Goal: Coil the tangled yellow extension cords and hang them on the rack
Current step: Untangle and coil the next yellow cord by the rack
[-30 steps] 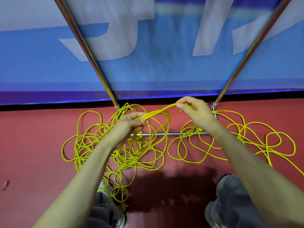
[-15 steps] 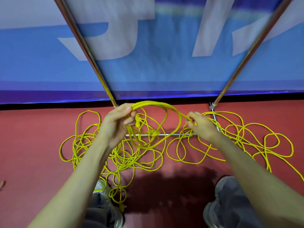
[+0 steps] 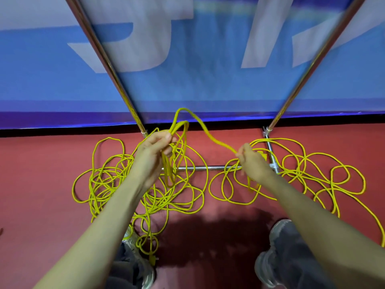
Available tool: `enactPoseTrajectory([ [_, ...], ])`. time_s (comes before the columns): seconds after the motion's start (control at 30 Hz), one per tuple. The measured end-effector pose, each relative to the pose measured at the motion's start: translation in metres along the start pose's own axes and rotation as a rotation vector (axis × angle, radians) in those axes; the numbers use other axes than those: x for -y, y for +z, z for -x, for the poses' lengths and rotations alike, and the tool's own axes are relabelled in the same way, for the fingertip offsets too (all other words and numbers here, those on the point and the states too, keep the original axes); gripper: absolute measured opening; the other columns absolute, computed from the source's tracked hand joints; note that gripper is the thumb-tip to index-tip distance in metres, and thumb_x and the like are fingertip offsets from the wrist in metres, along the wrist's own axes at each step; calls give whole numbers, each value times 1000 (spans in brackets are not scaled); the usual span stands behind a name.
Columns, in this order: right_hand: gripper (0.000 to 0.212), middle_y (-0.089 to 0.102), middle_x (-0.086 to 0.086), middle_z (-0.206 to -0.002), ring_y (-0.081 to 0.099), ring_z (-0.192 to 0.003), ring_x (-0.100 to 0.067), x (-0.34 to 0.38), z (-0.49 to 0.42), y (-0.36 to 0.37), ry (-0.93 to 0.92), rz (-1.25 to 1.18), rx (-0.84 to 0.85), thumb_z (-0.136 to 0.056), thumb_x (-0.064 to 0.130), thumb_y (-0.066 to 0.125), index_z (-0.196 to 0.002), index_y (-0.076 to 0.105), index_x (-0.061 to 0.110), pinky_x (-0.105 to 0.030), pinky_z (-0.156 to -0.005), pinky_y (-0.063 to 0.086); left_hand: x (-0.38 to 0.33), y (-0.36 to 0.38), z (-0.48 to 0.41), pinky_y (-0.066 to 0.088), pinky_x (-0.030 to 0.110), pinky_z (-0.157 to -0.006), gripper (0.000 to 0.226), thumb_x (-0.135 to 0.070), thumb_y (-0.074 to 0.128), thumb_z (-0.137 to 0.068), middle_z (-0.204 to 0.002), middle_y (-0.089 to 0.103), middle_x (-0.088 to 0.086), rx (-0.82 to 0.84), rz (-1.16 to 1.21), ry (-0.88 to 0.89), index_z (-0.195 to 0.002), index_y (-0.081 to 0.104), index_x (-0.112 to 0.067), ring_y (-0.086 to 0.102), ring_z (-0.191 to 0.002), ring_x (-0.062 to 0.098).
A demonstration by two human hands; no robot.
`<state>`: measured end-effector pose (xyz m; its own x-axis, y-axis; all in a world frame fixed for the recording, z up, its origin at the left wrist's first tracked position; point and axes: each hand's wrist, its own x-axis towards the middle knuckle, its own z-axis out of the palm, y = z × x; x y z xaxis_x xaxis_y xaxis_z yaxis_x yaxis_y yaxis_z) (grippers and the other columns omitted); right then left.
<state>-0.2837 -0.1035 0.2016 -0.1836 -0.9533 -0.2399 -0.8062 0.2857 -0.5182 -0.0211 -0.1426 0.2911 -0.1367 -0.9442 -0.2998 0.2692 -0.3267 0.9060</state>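
Left hand point(image 3: 155, 150) grips several cord point(image 3: 188, 119) loops, right hand point(image 3: 249, 158) pinches 1 strand — the rest sprawls tangled over the floor point(image 3: 41, 174).

Bright yellow cords point(image 3: 158, 200) everywhere on a dull red floor point(image 3: 41, 163), and behind them a blue banner point(image 3: 208, 76) with big pale white shapes and a violet band along its lower edge. The rack point(image 3: 200, 168) gleams silver, a black strip point(image 3: 62, 133) runs under the banner, and the shoes point(image 3: 287, 247) are grey.
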Motion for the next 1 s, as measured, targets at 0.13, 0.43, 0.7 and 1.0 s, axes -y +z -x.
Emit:
enactPoseTrajectory([
  [0.13, 23, 65, -11, -108, 60, -105, -30, 42, 19, -10, -268, 332, 321, -94, 20, 45, -112, 57, 18, -36, -84, 47, 5, -4, -4, 38, 16, -49, 9, -7, 54, -94, -80, 61, 3, -47, 30, 25, -94, 62, -11, 46, -52, 6],
  [0.43, 32, 60, -5, -106, 57, -103, -25, 109, 55, -24, -853, 303, 339, -91, 9, 49, -121, 53, 20, -36, -80, 46, 12, 12, 9, 55, 22, -51, 6, -5, 58, -93, -68, 69, -2, -48, -16, -83, -96, 55, -10, 71, -65, 11],
  [0.7, 28, 53, -3, -87, 60, -56, -23, 111, 49, -13, -867, -54, -400, -84, 35, 59, -98, 40, 19, -28, -40, 42, 12, 24, 15, 50, 23, -44, 5, -3, 56, -94, -74, 64, 7, 45, -27, -150, -93, 55, -8, 63, -54, 11],
  [1.0, 50, 49, 9, -56, 53, -60, -19, 102, 36, -11, -337, -103, -147, -67, 76, 53, -74, 42, 27, -33, -60, 44, 12, 28, 17, 49, 23, -41, 5, -6, 57, -94, -68, 51, 7, 80, -105, -168, -90, 57, -10, 49, -45, 10],
])
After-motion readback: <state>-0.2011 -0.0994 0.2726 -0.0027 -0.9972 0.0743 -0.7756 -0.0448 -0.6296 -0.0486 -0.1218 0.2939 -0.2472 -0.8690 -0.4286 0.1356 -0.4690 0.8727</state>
